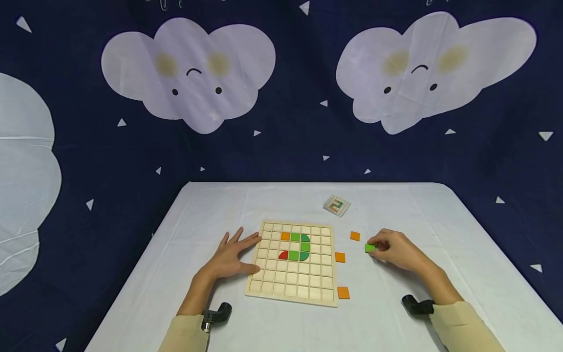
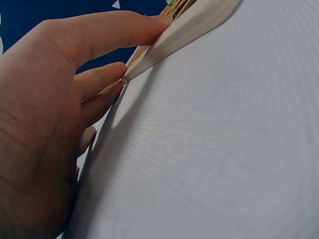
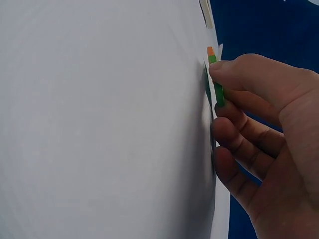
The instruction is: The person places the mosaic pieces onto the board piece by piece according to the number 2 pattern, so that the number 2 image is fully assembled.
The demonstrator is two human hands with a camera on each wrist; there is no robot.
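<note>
Green tile (image 1: 369, 248) pinched by right hand (image 1: 398, 250); left hand (image 1: 227, 259) spread against wooden board (image 1: 291, 278).

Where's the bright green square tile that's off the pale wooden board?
In the head view, the bright green square tile is pinched in the right hand, right of the pale wooden grid board, near the uppermost loose orange square tile.

Board (image 1: 291, 278) btwn L hand (image 1: 229, 259) & R hand (image 1: 397, 248), card (image 1: 336, 206) behind, R.
</note>
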